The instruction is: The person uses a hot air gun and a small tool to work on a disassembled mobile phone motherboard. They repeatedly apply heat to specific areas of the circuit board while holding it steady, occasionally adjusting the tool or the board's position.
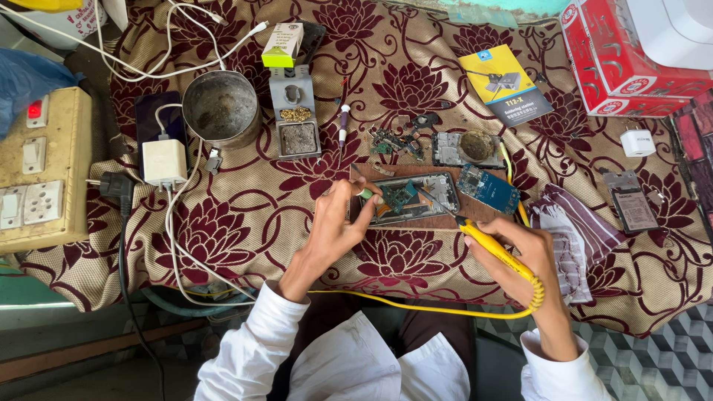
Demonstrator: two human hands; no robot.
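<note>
An opened phone frame (416, 198) with a green circuit board (399, 196) lies on a small wooden board over the patterned cloth. My left hand (338, 226) pinches a thin tool against the circuit board's left side. My right hand (520, 252) grips a yellow soldering iron (494, 249) like a pen. Its tip points up-left toward the phone frame's lower right edge. The iron's yellow cord (431, 308) loops back across my lap.
A blue circuit board (487, 188), loose phone parts (397, 139) and a second frame (466, 148) lie behind. A metal bowl (221, 108), iron stand (295, 111), white charger (164, 162) and switchboard (41, 167) sit left. Red boxes (620, 63), a striped cloth (572, 230) and a battery (633, 208) lie right.
</note>
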